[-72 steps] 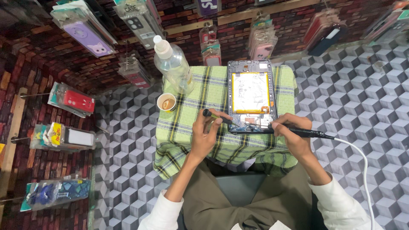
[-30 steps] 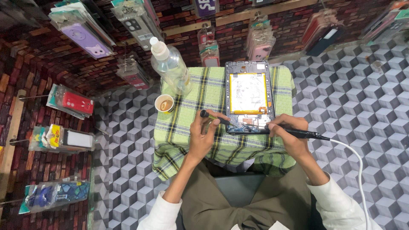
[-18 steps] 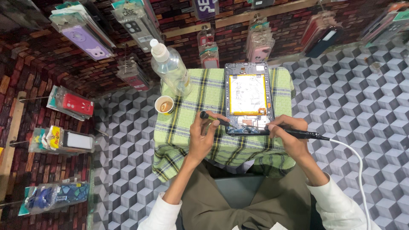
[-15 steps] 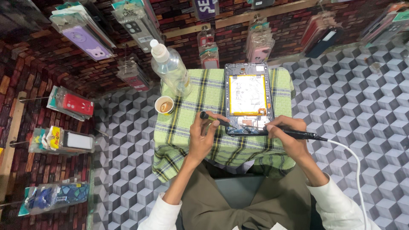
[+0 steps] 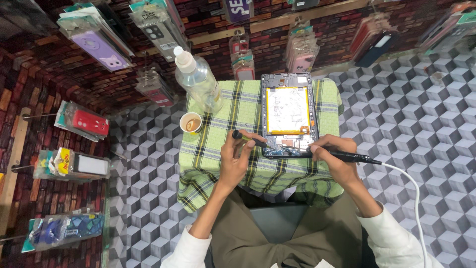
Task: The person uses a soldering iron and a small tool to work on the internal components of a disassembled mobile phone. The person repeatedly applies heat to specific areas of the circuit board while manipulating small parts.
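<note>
Device: opened tablet [image 5: 290, 113], back cover off, lies flat at centre-right of the frame on the green plaid cloth [image 5: 233, 164]. Long axis runs away from me, so its near edge, where the exposed board sits, is the part closest to both my hands.

Battery: yellow-edged battery [image 5: 288, 110] fills the middle of the tablet, untouched; both tool tips are below it in the frame.

Left hand: my left hand [image 5: 237, 161] is just left of centre, fingers closed in a pen-like grip around a slim dark tool [image 5: 249, 140]. Its tip points right toward the tablet's lower-left corner. I judge it is there to steady or hold a part; the contact itself is too small to make out.

Right hand: my right hand [image 5: 333, 160] is right of centre, fingers clamped on a black corded iron [image 5: 342, 157] held nearly level. Its tip lies along the tablet's bottom edge. The low angle lets the heel of my hand rest near the table edge.

Cable: white cable [image 5: 414, 198] trails off to the lower right of the frame, away from the work, so it does not drag over the board.

Bottle: clear plastic bottle [image 5: 197, 79] stands at the cloth's upper-left corner, well apart from the tablet.

Cup: small paper cup [image 5: 191, 123] with brown liquid sits just below the bottle at the left edge of the cloth, out of my hands' way.

Surround: packaged phone cases [image 5: 96, 37] hang on the brick-pattern wall across the top and left of the frame.
</note>
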